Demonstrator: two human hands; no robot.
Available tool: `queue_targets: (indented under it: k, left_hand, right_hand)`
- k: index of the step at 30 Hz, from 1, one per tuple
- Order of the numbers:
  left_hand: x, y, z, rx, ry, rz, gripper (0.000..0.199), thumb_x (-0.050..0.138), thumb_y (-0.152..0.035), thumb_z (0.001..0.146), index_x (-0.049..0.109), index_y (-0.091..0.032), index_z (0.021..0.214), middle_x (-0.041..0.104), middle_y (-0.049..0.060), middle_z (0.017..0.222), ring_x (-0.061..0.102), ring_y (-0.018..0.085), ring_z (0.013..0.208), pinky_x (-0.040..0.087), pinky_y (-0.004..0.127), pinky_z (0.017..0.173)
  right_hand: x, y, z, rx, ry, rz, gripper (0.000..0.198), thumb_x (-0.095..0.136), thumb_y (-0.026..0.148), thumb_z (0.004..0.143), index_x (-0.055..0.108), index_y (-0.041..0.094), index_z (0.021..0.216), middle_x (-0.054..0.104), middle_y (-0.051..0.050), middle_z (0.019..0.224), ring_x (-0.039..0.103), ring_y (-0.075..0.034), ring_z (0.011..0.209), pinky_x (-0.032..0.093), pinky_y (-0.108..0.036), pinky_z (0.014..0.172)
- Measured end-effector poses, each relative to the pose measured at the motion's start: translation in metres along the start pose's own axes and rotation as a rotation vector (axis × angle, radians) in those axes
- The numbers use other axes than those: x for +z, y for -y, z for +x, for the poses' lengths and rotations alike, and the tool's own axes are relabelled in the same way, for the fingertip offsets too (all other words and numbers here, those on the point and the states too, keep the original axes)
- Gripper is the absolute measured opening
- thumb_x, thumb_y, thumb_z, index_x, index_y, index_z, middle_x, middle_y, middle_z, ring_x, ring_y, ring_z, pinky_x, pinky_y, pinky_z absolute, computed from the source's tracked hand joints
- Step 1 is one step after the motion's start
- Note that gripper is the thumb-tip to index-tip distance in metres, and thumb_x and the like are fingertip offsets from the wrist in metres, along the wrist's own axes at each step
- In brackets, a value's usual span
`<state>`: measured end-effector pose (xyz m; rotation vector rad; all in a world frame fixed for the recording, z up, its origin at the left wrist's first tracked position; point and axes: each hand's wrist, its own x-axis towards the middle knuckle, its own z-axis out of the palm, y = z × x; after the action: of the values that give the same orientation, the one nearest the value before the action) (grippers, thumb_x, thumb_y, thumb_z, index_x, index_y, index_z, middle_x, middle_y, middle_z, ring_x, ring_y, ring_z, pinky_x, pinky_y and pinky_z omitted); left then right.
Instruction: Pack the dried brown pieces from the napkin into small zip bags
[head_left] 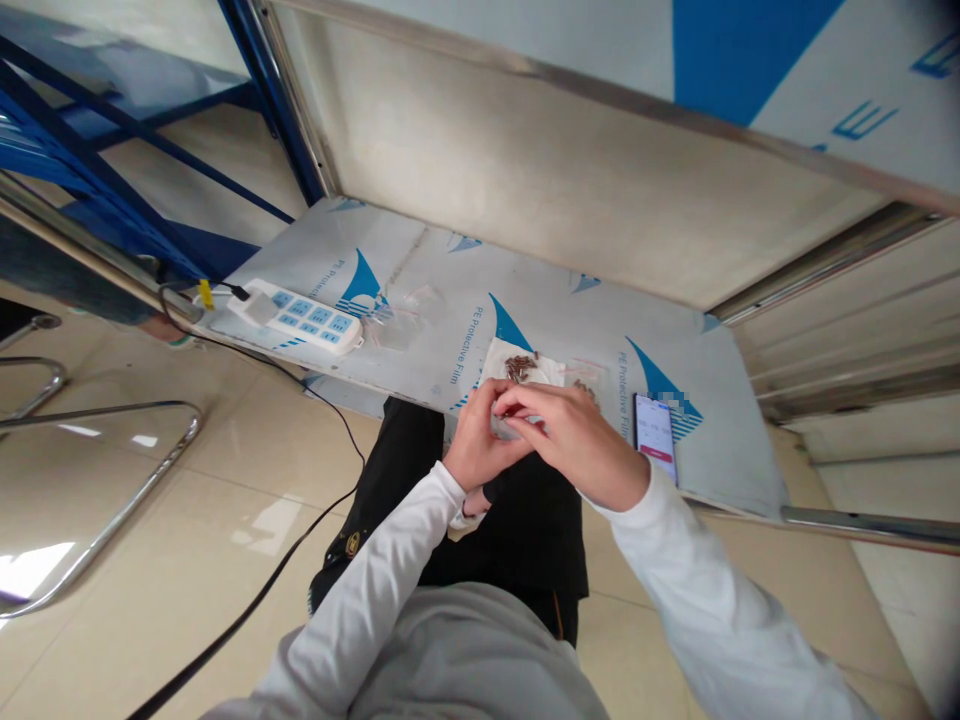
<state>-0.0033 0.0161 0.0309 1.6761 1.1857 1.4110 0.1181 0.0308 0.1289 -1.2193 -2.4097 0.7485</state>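
At ten o'clock from the left hand (477, 434) and right hand (576, 434) sat a white plastic power strip (306, 317); at three, a flat phone (655, 438). Curled fingers partly blocked white paper (551, 373) at twelve, where slim, brownish, metallic-looking pieces (517, 368) lay heaped. What either hand gripped, I couldn't tell.

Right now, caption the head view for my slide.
Left hand and right hand close together near small parts, phone to the right.
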Motion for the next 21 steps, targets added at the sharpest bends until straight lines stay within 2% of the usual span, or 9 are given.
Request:
queue_targets:
  k: [6,9,11,13,14,15,18,21]
  left_hand:
    - [-0.002,0.007,-0.004,0.002,-0.016,-0.033,0.036,0.072,-0.027,0.07,0.051,-0.02,0.098,0.061,0.002,0.089,0.058,0.018,0.081,0.045,0.03,0.075]
    - [-0.005,0.009,-0.005,-0.036,-0.046,-0.014,0.037,0.072,-0.026,0.069,0.052,-0.021,0.1,0.061,0.002,0.089,0.058,0.017,0.081,0.045,0.029,0.076]
    - [-0.009,0.01,-0.006,-0.062,-0.083,0.012,0.038,0.073,-0.026,0.069,0.053,-0.021,0.101,0.06,0.001,0.084,0.057,0.016,0.077,0.045,0.028,0.075]
    - [-0.012,0.013,-0.007,-0.087,-0.11,0.027,0.038,0.073,-0.027,0.069,0.054,-0.021,0.101,0.057,-0.001,0.078,0.056,0.015,0.073,0.045,0.027,0.073]
    - [-0.014,0.014,-0.008,-0.102,-0.114,0.031,0.038,0.073,-0.027,0.07,0.054,-0.021,0.102,0.056,-0.001,0.076,0.056,0.014,0.072,0.045,0.027,0.073]
    - [-0.016,0.015,-0.01,-0.118,-0.114,0.034,0.038,0.073,-0.028,0.07,0.054,-0.02,0.102,0.056,-0.002,0.075,0.056,0.014,0.071,0.045,0.027,0.072]
    - [-0.02,0.018,-0.014,-0.159,-0.11,0.048,0.036,0.072,-0.028,0.071,0.054,-0.02,0.102,0.056,-0.002,0.076,0.057,0.014,0.07,0.045,0.026,0.07]
    - [-0.024,0.02,-0.017,-0.174,-0.119,0.06,0.035,0.071,-0.028,0.072,0.053,-0.02,0.102,0.056,-0.001,0.078,0.058,0.013,0.07,0.046,0.025,0.07]
  right_hand:
    - [0.005,0.002,-0.004,0.023,-0.015,0.134,0.019,0.061,0.011,0.083,0.065,0.021,0.099,0.071,-0.002,0.097,0.068,-0.015,0.085,0.053,-0.026,0.08]
    - [0.006,-0.014,-0.006,0.028,-0.077,0.173,0.015,0.061,0.017,0.085,0.067,0.023,0.098,0.072,-0.001,0.098,0.068,-0.016,0.09,0.052,-0.026,0.084]
    - [0.01,-0.045,-0.004,0.097,-0.23,0.198,0.014,0.059,0.022,0.087,0.067,0.022,0.098,0.072,-0.003,0.099,0.068,-0.016,0.092,0.053,-0.027,0.083]
    - [0.019,-0.088,0.003,0.236,-0.405,0.14,0.016,0.058,0.022,0.086,0.067,0.018,0.098,0.072,-0.006,0.098,0.068,-0.016,0.088,0.054,-0.028,0.08]
    - [0.025,-0.112,0.008,0.332,-0.401,0.061,0.017,0.058,0.018,0.084,0.067,0.015,0.098,0.072,-0.007,0.096,0.068,-0.016,0.081,0.054,-0.028,0.077]
    - [0.032,-0.135,0.014,0.414,-0.328,-0.024,0.02,0.061,0.014,0.079,0.067,0.014,0.098,0.072,-0.008,0.095,0.067,-0.015,0.075,0.055,-0.028,0.072]
    - [0.052,-0.188,0.034,0.468,-0.279,-0.105,0.024,0.063,0.007,0.071,0.069,0.014,0.093,0.07,-0.009,0.095,0.065,-0.015,0.071,0.054,-0.03,0.075]
    - [0.065,-0.213,0.051,0.487,-0.29,-0.163,0.022,0.06,0.007,0.073,0.07,0.013,0.092,0.068,-0.01,0.094,0.064,-0.016,0.075,0.051,-0.033,0.084]
